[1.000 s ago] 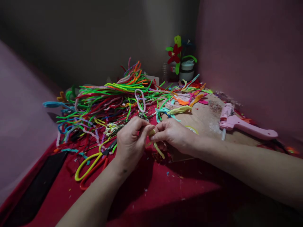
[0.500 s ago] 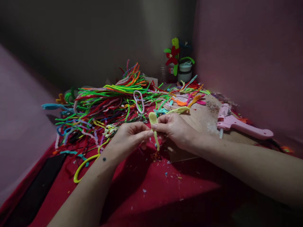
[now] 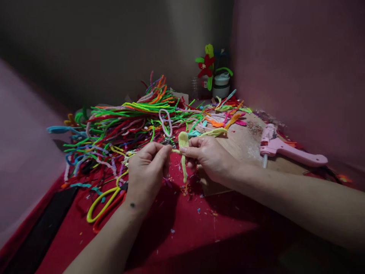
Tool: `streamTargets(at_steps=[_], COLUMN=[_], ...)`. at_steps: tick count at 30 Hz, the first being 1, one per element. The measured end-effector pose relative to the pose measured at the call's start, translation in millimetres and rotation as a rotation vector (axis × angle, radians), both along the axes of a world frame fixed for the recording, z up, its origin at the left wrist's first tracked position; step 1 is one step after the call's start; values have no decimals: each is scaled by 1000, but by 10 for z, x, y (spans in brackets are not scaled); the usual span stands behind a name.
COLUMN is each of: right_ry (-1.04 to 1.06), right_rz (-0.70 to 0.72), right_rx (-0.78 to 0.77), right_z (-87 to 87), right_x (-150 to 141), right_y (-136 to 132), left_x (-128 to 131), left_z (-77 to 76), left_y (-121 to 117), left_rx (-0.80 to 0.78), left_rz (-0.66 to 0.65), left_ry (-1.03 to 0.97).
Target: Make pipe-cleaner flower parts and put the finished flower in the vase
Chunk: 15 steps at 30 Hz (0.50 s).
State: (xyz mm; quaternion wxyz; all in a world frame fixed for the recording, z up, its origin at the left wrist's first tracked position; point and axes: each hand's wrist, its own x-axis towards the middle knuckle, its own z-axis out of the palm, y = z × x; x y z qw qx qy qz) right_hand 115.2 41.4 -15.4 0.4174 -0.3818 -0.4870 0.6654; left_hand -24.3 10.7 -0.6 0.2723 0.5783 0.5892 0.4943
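A pale yellow pipe cleaner (image 3: 183, 139), bent into a narrow rounded petal shape at its top, is held upright between both hands. My right hand (image 3: 205, 153) pinches it at the base of the petal shape, thumb across the front. One loose end hangs down below the fingers. The other end runs sideways to my left hand (image 3: 151, 164), whose thumb and forefinger are closed on it. Beneath my left wrist lie scissors with yellow and orange handles (image 3: 104, 205), their blades hidden.
Piled pipe cleaners (image 3: 128, 114) in many colours spread behind my hands. A pink glue gun (image 3: 293, 149) lies on a board (image 3: 242, 142) at right. A red pipe-cleaner flower (image 3: 205, 65) stands near a lidded cup (image 3: 221, 86). Small scraps dot the red cloth (image 3: 182, 236).
My left hand has moved left, away from my right hand, drawing one pipe cleaner end out sideways. More of the orange scissor handle now shows. My right hand keeps its pinch.
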Motion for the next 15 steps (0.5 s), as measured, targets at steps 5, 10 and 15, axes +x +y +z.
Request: streamTargets(at_steps=[5,10,15], right_ry=[99,189,86], right_rz=[-51,-85,-114], right_rx=[72,134,197], right_z=[-19,-53,-55], right_x=[21,24,7], right_y=[23,40,18], left_x=[-28,32,80], left_z=[-28,-101,-142], left_y=[104,56,40], left_rx=[-196,-392,-610], left_rz=[-117,-394,-474], left_ry=[-516,-389,-507])
